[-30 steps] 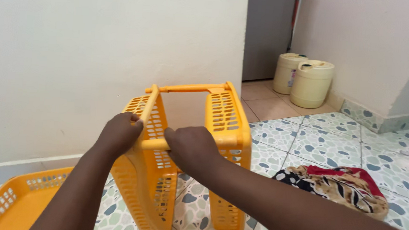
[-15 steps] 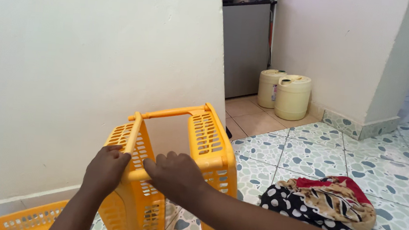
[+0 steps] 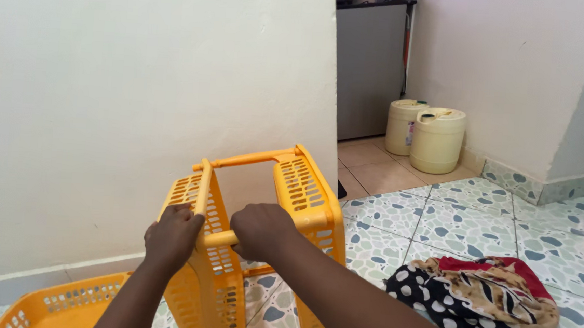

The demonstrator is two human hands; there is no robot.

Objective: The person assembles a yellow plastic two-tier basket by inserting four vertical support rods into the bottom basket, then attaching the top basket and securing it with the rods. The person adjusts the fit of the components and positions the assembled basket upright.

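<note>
Two hands (image 3: 218, 237), orange rack's bar (image 3: 222, 238) inside grip

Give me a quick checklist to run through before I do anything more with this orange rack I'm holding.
1. Left hand on the orange rack: closed at the corner where the near rod meets the left panel. Ok.
2. Right hand grip: wrapped round the near rod. Ok.
3. Far rod across the top: it looks seated at both panels. Ok.
4. Rack's feet on the tiled floor: hidden by the arms and the picture's edge. Cannot tell.
5. Space to the right: a patterned cloth lies on the tiles close by. Not ok.
6. Space to the left: an orange tray lies flat by the wall, next to the rack. Not ok.
</note>
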